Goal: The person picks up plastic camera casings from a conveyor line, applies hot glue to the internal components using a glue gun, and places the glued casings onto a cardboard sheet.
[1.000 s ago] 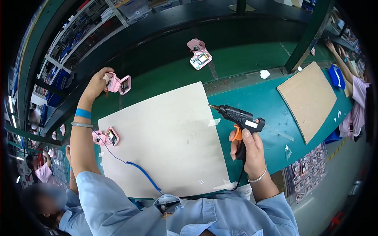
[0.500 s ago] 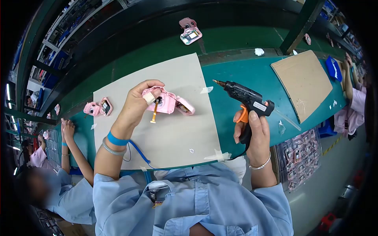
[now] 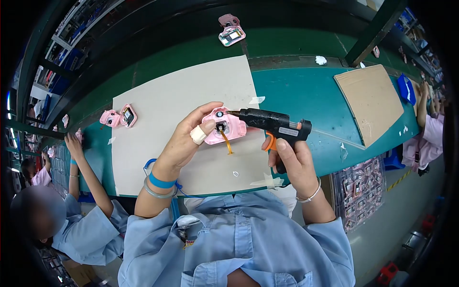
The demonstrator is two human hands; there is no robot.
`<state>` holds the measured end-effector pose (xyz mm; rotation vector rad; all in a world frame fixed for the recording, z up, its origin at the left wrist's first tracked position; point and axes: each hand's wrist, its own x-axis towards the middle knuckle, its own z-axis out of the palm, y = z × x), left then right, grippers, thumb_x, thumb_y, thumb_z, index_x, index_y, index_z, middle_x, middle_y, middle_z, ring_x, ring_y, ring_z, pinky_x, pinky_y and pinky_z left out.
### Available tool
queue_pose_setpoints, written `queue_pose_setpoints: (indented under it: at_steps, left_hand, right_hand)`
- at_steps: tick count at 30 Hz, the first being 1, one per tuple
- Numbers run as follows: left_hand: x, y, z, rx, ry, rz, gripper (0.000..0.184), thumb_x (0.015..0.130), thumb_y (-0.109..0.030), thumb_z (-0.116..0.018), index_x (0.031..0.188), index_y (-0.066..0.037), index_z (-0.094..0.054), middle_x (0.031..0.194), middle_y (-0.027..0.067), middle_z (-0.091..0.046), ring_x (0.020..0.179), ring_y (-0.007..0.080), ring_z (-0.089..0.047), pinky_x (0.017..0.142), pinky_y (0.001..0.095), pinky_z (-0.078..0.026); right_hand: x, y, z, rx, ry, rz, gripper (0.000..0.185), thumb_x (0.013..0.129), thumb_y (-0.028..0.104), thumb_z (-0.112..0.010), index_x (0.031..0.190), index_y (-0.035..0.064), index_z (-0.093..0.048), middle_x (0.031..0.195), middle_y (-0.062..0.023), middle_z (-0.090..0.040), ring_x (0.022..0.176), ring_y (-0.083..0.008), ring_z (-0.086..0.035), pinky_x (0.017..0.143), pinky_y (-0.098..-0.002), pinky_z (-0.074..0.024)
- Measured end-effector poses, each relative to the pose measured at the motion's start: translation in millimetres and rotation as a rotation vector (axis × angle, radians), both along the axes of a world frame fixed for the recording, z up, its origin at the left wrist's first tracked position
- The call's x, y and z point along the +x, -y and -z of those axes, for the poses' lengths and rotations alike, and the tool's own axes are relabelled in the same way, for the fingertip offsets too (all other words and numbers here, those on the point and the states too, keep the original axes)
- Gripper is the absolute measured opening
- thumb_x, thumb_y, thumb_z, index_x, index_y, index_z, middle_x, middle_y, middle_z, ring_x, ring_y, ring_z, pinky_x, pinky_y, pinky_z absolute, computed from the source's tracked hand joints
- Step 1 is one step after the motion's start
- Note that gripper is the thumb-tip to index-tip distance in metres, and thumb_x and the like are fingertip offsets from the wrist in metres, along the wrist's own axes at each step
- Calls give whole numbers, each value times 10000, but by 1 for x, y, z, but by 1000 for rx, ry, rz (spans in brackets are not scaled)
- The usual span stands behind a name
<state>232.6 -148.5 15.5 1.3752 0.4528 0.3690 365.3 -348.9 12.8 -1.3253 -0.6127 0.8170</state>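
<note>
While your left hand (image 3: pixel 184 138) pinches an open pink casing (image 3: pixel 234 130), your right hand (image 3: pixel 297 162) grips a black glue gun (image 3: pixel 267 120), nozzle at the casing.

So there's a brown cardboard sheet (image 3: pixel 370 103) over on the right, with a blue bin (image 3: pixel 406 89) just beside it. White wad (image 3: pixel 321 60) up top, right of centre. Co-worker in a blue shirt (image 3: pixel 88 234) lower left, someone in pink (image 3: pixel 424 138) at the right edge, red stool (image 3: pixel 388 273) bottom right, shelves (image 3: pixel 71 43) upper left.
</note>
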Motion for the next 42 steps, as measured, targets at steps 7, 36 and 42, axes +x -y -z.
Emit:
queue_pose_setpoints:
  at_steps: [7,36,42]
  left_hand:
    - [-7,0,5,46,53,7,382,911,-210,-533,1249,-32,-514,1184,148,-560,1025,222,-565,861,270,-459]
    - [-9,-1,12,140,118,-15,438,874,-300,-595,1237,-61,-543,1148,147,-598,1011,222,-585,860,280,-465]
    - [-9,-1,11,147,111,-16,436,869,-310,-601,1227,-64,-555,1144,145,-601,1014,224,-584,865,283,-461]
  right_hand:
    - [-3,-9,-10,-88,75,-88,253,938,200,-509,1082,-8,-513,853,-81,-602,594,-106,-524,517,-218,-446]
    - [-1,-13,6,-142,368,-76,262,917,201,-554,1107,30,-493,787,-55,-556,600,-142,-484,552,-260,-401]
    - [0,-13,3,-155,393,-78,276,913,198,-557,1122,34,-482,802,-63,-559,619,-156,-483,568,-272,-404]
